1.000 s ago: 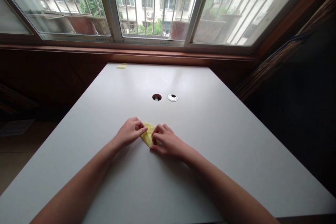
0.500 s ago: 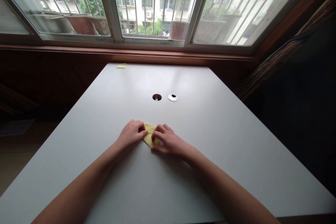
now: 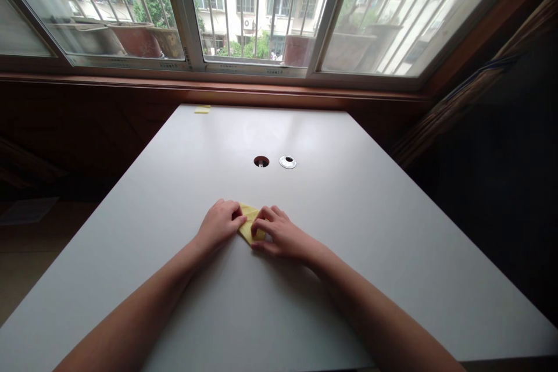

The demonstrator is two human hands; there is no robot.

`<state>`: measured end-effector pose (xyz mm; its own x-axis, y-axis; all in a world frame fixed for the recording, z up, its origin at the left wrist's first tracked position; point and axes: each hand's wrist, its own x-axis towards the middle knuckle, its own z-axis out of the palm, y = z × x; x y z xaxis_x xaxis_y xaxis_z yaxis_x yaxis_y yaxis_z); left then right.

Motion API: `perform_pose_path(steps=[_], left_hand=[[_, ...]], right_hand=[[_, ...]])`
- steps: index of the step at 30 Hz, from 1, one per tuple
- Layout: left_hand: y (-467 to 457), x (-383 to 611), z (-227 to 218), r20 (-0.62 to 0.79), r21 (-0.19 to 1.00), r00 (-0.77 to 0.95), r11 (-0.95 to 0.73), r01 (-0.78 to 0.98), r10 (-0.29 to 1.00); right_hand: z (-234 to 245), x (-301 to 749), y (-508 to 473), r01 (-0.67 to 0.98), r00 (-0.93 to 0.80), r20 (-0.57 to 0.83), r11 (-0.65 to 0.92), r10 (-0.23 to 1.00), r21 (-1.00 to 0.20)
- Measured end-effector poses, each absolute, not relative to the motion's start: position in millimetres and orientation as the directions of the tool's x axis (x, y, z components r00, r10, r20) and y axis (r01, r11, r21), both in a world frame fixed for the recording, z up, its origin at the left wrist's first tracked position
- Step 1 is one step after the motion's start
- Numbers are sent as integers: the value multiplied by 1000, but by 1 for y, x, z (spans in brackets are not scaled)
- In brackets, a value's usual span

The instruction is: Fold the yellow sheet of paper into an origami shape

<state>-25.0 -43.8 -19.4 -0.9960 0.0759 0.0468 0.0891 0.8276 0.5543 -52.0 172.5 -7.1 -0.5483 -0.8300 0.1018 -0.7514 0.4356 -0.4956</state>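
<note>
A small piece of folded yellow paper (image 3: 246, 230) lies on the white table (image 3: 244, 308) between my two hands, creases crossing its surface. My left hand (image 3: 221, 221) pinches its left edge, thumb on top and fingers curled. At the right side of the sheet, my right hand (image 3: 275, 232) is bent over it, with fingertips and thumb pressing its right part and lower corner. Those fingers hide the paper's right portion.
Beyond the hands, the tabletop has a round hole (image 3: 261, 161) with a silver ring cover (image 3: 288, 162) beside it. Yellow slips (image 3: 203, 109) lie at the far left edge. A barred window (image 3: 257, 11) rises behind the table, and a curtain (image 3: 457, 84) hangs at the right.
Hardly anything differs. Both hands keep their places on the yellow paper, and the right fingers have shifted only slightly; the whole view has drifted a touch.
</note>
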Motion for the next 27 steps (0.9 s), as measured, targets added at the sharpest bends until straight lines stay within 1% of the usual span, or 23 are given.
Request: perform_pose_path(steps=[7,14,27], left_hand=[[-41,-25,-21,69,531,-994,841,103,79],[-38,-23,-23,111,471,-991,874,123,80],[-37,-22,-29,88,417,-993,903,104,73]], right_hand=[[-6,-52,172,-754,-540,90,434,-836,-493],[-10,-54,171,-755,-542,91,436,-835,-489],[-8,-54,171,-748,-539,81,432,-838,-504]])
